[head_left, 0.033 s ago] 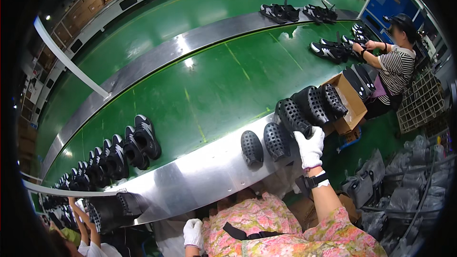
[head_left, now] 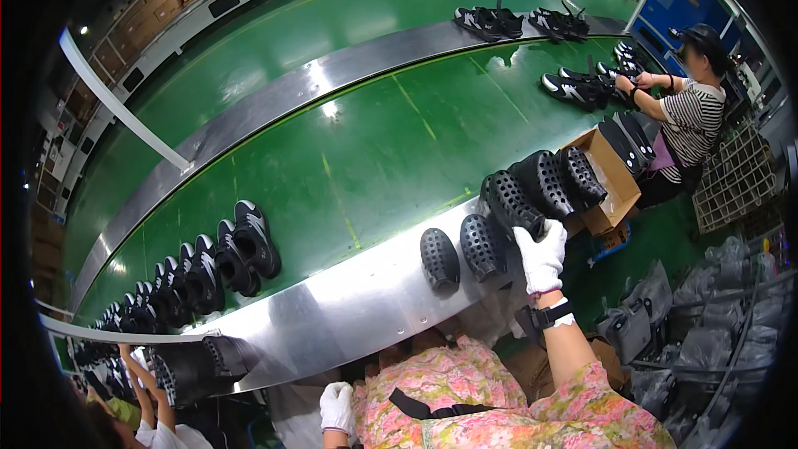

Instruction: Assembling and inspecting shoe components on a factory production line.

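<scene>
My right hand (head_left: 543, 256), in a white glove, closes its thumb and fingers on the lower end of a black perforated toe-shaped shell (head_left: 509, 198). That shell stands at the near metal edge of the line. To its left, two smaller shells of the same kind, one at the end (head_left: 440, 258) and one in between (head_left: 482, 243), stand upright on the metal. Two more shells (head_left: 544, 179) rise just to its right. Low beside my flowered clothing, my left hand (head_left: 337, 406), also gloved, hangs with its fingers curled; I see nothing in it.
A cardboard box (head_left: 617, 199) stands right of the shells. Black-and-white sneakers (head_left: 253, 237) line the green belt (head_left: 332, 158) at left. At right a co-worker (head_left: 694, 108) handles sneakers; another person's arms (head_left: 143, 382) show lower left. Plastic-wrapped goods (head_left: 706, 316) fill a rack at lower right.
</scene>
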`<state>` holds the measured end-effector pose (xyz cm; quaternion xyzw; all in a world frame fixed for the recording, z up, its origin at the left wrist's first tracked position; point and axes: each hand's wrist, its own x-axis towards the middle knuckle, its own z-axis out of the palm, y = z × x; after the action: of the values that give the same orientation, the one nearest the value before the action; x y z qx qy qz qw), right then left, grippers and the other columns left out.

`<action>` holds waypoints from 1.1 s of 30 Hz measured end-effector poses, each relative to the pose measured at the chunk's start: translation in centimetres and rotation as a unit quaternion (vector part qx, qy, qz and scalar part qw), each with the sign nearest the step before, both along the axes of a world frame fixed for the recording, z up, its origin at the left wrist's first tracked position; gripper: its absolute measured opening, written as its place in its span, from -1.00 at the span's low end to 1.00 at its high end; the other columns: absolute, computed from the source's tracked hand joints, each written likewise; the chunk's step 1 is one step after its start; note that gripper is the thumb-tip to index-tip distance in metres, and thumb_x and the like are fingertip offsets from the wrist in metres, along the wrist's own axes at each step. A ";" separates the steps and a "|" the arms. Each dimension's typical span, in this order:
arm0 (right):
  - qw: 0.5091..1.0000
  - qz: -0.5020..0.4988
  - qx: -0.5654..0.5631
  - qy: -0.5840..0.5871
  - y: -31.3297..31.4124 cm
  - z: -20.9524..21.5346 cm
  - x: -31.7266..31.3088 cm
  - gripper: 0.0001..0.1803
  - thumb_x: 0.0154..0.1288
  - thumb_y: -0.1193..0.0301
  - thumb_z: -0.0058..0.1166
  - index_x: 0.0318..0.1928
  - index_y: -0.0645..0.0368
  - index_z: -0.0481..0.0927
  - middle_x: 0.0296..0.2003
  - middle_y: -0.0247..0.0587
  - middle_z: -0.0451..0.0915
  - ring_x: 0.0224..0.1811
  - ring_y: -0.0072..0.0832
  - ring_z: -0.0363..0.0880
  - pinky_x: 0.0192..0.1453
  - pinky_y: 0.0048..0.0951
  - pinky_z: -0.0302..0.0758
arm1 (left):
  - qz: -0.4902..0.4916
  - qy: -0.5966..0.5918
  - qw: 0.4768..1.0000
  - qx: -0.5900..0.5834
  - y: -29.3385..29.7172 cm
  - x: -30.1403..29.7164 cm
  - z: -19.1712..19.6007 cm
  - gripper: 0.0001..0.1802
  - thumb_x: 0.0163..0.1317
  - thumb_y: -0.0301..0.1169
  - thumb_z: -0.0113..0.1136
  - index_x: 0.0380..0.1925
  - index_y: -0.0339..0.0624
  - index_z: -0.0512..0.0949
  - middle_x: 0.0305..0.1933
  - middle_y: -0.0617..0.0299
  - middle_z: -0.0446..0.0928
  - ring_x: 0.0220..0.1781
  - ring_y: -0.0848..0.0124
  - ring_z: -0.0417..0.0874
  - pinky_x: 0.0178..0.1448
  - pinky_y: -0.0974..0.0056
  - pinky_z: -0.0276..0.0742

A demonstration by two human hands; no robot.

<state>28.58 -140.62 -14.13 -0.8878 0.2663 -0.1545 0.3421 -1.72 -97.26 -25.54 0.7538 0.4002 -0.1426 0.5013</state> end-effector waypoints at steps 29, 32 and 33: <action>0.826 0.333 -0.436 0.129 -1.5 -0.7 5.2 -0.32 0.13 0.46 0.31 0.28 -0.03 0.39 0.28 -0.04 0.38 0.13 -0.05 0.51 0.12 -0.12 0.55 | 0.080 0.064 0.992 0.070 -4.8 -5.2 1.6 -0.67 0.28 -0.18 0.15 -0.16 -0.21 0.63 -0.15 -0.03 0.68 -0.06 0.13 0.68 0.08 0.14 0.54; 0.830 0.342 -0.422 0.127 -1.5 -0.5 5.4 -0.31 0.10 0.45 0.32 0.27 -0.01 0.39 0.26 -0.02 0.39 0.13 -0.03 0.51 0.14 -0.11 0.53 | 0.115 0.070 0.987 0.084 -6.1 -8.5 0.3 -0.67 0.27 -0.19 0.15 -0.17 -0.22 0.64 -0.17 -0.04 0.68 -0.08 0.13 0.69 0.06 0.15 0.54; 0.830 0.346 -0.421 0.118 -2.1 -1.0 5.7 -0.31 0.10 0.45 0.32 0.27 0.00 0.38 0.26 -0.01 0.39 0.13 -0.02 0.50 0.15 -0.11 0.51 | 0.136 0.080 0.985 0.077 -6.6 -9.4 -0.3 -0.66 0.25 -0.17 0.16 -0.19 -0.22 0.64 -0.16 -0.07 0.68 -0.06 0.07 0.69 0.07 0.11 0.55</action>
<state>34.29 -142.74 -15.14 -0.9914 -0.1106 -0.0178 -0.0680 -11.08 -103.88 -25.80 0.7151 0.5471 -0.1017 0.4231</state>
